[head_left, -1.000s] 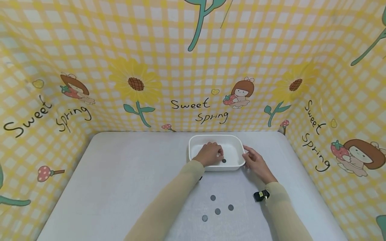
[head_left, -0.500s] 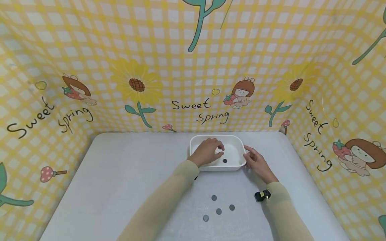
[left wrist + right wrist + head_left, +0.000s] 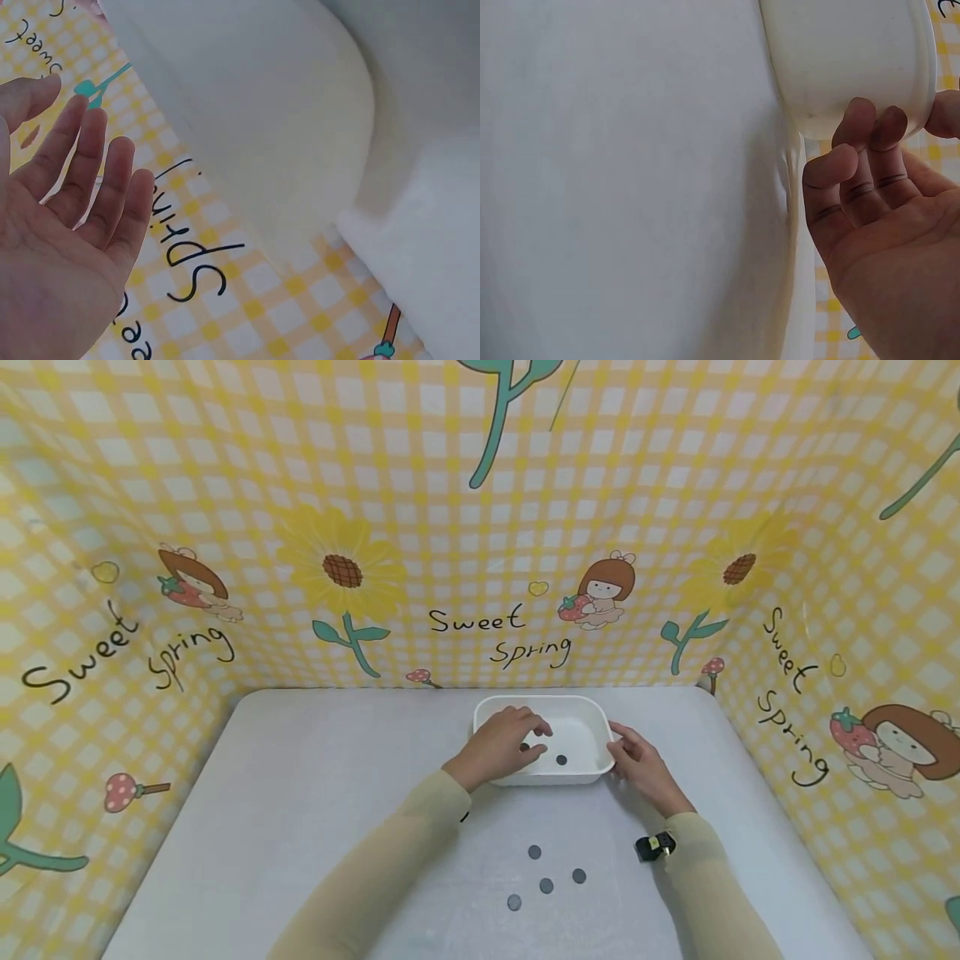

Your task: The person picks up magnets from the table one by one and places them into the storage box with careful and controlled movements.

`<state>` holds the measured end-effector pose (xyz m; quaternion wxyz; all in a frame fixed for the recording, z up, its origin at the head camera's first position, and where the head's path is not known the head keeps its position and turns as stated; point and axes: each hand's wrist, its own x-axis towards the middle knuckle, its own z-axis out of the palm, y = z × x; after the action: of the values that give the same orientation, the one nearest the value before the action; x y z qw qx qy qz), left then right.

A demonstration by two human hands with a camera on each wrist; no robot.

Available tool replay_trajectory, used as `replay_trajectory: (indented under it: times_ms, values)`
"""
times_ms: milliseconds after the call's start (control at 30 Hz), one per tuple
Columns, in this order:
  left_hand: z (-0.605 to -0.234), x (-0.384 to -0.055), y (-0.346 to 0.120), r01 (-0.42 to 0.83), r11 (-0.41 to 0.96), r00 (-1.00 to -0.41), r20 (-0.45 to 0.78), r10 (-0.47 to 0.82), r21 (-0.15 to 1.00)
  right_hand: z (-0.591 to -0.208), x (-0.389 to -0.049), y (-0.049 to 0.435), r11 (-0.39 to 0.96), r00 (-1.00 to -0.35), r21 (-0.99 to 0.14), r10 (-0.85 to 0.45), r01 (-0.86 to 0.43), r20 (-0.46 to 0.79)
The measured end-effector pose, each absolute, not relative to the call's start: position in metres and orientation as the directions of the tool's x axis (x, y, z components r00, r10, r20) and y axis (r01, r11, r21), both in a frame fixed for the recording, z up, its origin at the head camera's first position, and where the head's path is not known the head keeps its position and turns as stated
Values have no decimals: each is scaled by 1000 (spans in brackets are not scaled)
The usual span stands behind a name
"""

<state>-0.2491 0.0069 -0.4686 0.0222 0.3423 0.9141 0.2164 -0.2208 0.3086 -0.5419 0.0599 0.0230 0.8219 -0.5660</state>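
Hovering empty with fingers parted, the left hand (image 3: 498, 748) overhung a tray (image 3: 588, 735) the right hand (image 3: 647, 770) gripped, two discs (image 3: 562, 760) inside, four discs (image 3: 546, 886) left lower-centre.

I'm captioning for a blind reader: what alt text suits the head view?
A person's left hand is over a white tray with at least one dark disc inside; the right hand holds its right end. Four gray discs lie nearer the camera on a pale table.
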Motion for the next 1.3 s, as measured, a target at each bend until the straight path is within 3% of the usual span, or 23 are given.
replay_trajectory:
  times_ms: [433,800,1300]
  values:
    - [-467,-224,-21,646,649,-747,160,645,402,-544,-220,310,374,-994,-923,-28,90,-108]
    - [-471,-196,-38,709,566,-686,227,691,420,-544,-221,310,403,-993,-911,-30,93,-115]
    - [-489,-159,-53,755,529,-626,186,757,388,-543,-222,309,382,-993,-919,-30,93,-113]
